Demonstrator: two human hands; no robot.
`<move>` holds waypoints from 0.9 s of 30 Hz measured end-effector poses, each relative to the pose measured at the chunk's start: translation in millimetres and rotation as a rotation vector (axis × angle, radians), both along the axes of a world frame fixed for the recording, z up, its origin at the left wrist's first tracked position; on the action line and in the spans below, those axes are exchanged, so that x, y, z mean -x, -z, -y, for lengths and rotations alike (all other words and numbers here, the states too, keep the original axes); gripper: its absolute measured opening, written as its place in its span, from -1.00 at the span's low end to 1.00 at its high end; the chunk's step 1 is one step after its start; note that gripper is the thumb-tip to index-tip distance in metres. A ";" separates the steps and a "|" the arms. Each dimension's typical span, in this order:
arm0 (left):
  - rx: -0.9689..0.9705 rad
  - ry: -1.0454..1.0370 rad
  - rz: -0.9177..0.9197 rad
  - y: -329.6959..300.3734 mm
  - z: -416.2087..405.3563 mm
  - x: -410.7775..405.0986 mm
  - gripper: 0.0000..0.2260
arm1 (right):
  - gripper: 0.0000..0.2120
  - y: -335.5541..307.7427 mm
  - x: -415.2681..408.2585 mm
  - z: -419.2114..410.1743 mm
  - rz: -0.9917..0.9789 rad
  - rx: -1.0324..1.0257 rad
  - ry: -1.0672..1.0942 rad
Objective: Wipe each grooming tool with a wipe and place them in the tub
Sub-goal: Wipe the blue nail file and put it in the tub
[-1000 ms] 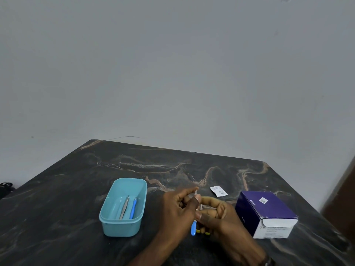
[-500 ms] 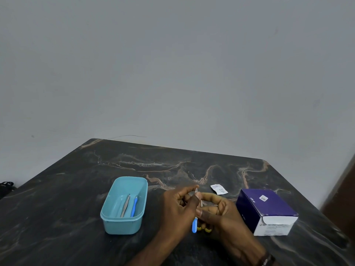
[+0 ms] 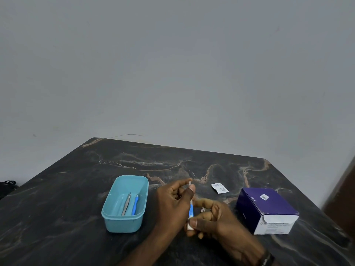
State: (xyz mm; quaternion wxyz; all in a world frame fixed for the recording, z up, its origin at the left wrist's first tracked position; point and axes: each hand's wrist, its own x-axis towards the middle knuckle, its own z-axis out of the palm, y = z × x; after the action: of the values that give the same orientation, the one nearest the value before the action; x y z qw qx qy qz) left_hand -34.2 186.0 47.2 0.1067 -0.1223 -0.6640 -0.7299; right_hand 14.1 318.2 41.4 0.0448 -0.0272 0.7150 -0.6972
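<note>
Head view looks down on a dark marbled surface (image 3: 76,189) where the left hand (image 3: 172,204) pinches a slim blue-handled tool (image 3: 191,209) near its metal tip, thumb and fingers curled round it so the shaft stands nearly upright and its handle is exposed. Below it, the right hand (image 3: 213,221) pinches a small white wipe (image 3: 189,226) against the lower end of the handle, thumb pressing it on; this looks like the wiping stroke, with one hand steadying while the other rubs. Just to the left sits the turquoise tub (image 3: 143,186), close enough for a short drop, and inside it lie metal tweezers (image 3: 126,204) and another blue-handled tool (image 3: 135,205), apparently cleaned already. To the right stands a purple box (image 3: 269,206), probably the wipe supply kept within reach, and beyond the hands a torn white sachet (image 3: 220,188) lies flat. My guess is that the held tool goes into the tub next
</note>
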 end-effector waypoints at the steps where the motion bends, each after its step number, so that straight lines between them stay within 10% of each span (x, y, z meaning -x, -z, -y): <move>1: -0.001 0.000 0.001 0.0 -0.7 0.2 -0.82 | -0.51 1.4 1.5 -1.0 -0.010 0.024 0.041; 27: -0.110 -0.125 0.025 -6.2 2.2 1.0 -0.89 | -0.52 -7.0 -1.6 -3.8 -0.008 -0.021 0.019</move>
State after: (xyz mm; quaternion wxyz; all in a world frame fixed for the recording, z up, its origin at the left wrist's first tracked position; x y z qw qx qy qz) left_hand -35.2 183.9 53.4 0.1503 -0.0656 -0.6303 -0.7588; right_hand 15.7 321.9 48.4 0.0358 -0.0226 0.7226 -0.6899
